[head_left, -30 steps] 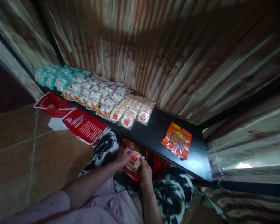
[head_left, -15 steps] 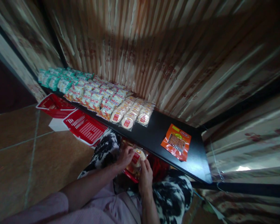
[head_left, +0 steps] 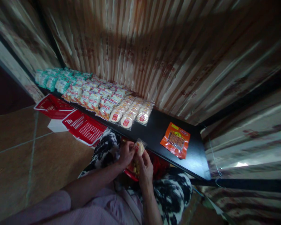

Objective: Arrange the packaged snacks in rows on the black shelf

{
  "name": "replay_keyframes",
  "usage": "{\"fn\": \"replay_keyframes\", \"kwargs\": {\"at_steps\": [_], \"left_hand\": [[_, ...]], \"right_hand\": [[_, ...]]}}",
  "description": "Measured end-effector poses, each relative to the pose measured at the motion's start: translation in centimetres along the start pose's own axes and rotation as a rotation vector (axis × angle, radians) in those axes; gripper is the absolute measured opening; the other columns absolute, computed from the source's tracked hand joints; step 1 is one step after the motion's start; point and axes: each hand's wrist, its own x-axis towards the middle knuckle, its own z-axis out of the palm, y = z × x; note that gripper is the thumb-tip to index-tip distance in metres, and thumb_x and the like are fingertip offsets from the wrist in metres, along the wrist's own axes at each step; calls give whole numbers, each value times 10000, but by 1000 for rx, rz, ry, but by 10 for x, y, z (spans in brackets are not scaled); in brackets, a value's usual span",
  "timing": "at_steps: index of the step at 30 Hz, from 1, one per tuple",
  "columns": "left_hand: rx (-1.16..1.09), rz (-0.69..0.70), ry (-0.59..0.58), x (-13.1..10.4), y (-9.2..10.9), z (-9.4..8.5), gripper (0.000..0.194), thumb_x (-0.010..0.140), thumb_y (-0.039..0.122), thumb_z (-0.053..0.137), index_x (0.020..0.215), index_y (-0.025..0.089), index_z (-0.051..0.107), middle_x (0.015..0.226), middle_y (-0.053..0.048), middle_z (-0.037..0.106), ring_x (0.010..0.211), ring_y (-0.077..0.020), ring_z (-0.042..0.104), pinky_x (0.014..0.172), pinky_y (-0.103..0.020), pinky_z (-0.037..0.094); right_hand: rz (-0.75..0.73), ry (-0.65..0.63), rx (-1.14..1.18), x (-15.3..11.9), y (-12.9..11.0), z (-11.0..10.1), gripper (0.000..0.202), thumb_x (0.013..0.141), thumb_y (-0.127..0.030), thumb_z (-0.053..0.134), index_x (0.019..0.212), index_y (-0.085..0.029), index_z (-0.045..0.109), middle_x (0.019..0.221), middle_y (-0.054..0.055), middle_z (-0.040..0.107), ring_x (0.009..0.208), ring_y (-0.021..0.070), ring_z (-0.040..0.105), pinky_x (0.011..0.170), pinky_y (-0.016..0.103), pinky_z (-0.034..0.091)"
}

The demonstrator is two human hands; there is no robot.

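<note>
Between my two hands is a clear-wrapped round cracker pack (head_left: pixel 140 147) with a red label, tilted up near the shelf's front edge. My left hand (head_left: pixel 127 153) pinches its left side, and my right hand (head_left: pixel 145 164) grips it from the lower right. Below them, partly hidden by my hands and legs, a red basket (head_left: pixel 132 175) sits between my knees with yellowish packs inside. On the black shelf (head_left: pixel 152 134) just beyond, several matching round cracker packs (head_left: pixel 126 120) lie in overlapping rows.
Left of the crackers lie white-and-orange snack bags (head_left: pixel 93 100), then green snack bags (head_left: pixel 52 82). An orange packet (head_left: pixel 176 140) lies at the shelf's right. Red baskets (head_left: pixel 84 128) and a white box (head_left: pixel 57 125) stand on the floor at left. A striped curtain (head_left: pixel 140 56) hangs behind.
The cracker pack has been raised slightly toward the shelf and turned from face-up to tilted. Both hands have stayed on it. The view has shifted a little.
</note>
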Motion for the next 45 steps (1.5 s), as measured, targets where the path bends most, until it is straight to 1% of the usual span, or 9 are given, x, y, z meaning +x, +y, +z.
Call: {"fn": "replay_keyframes", "kwargs": {"at_steps": [6, 11, 15, 18, 24, 29, 33, 39, 45], "left_hand": [[-106, 6, 4, 5, 5, -1, 86, 803, 207, 521, 874, 169, 551, 876, -50, 649, 859, -157, 615, 812, -282, 467], [-162, -11, 13, 12, 7, -1, 111, 814, 250, 492, 865, 185, 567, 862, -28, 641, 837, -153, 600, 789, -268, 450], [-193, 1, 24, 19, 16, -3, 162, 822, 260, 445, 851, 195, 591, 833, -5, 628, 815, -142, 574, 786, -251, 425], [-281, -12, 14, 24, 22, -5, 174, 802, 231, 431, 830, 180, 595, 822, -6, 621, 777, -132, 557, 743, -237, 421], [-463, -87, 5, 28, 20, -4, 163, 756, 180, 432, 751, 155, 594, 742, 8, 621, 701, -111, 542, 678, -207, 424], [-550, -141, 7, 31, 16, -3, 142, 735, 206, 462, 724, 159, 595, 688, 21, 608, 649, -104, 539, 632, -196, 422], [-600, -133, 0, 36, 19, -2, 110, 722, 229, 491, 702, 164, 579, 690, 26, 600, 655, -101, 527, 646, -196, 421], [-646, -136, -18, 41, 27, -1, 145, 734, 290, 521, 707, 156, 571, 681, 17, 590, 657, -109, 525, 641, -204, 422], [-600, -101, -19, 46, 29, 2, 138, 761, 263, 503, 759, 156, 591, 758, 2, 613, 714, -114, 541, 676, -208, 435]], "right_hand": [[-95, -21, -145, 4, -5, 4, 617, 739, -485, 563, 1264, -168, 496, 1195, 86, 604, 1049, 224, 583, 860, 304, 464], [-193, -13, -272, 12, -10, 6, 572, 750, -440, 554, 1248, -162, 508, 1182, 102, 604, 1023, 227, 592, 878, 351, 464], [-393, -1, -422, 18, -14, 9, 483, 781, -368, 524, 1224, -176, 524, 1211, 105, 582, 1075, 226, 560, 914, 385, 447], [-545, 30, -517, 22, -14, 12, 433, 803, -326, 509, 1212, -187, 531, 1205, 107, 584, 1095, 223, 545, 921, 402, 445], [-796, 98, -642, 29, -7, 18, 394, 803, -203, 509, 1195, -181, 544, 1203, 129, 565, 1101, 220, 519, 915, 416, 449], [-804, 155, -693, 33, -8, 21, 370, 809, -180, 496, 1171, -214, 562, 1137, 114, 565, 1048, 216, 518, 867, 415, 463], [-828, 170, -685, 37, -12, 22, 361, 826, -185, 492, 1178, -222, 559, 1092, 109, 572, 997, 207, 523, 825, 394, 476], [-881, 191, -695, 44, -15, 23, 369, 840, -172, 475, 1200, -220, 541, 1128, 116, 554, 1039, 212, 499, 861, 409, 460], [-845, 190, -686, 50, -19, 22, 353, 848, -218, 481, 1196, -225, 542, 1116, 108, 557, 1029, 205, 507, 859, 397, 455]]}}
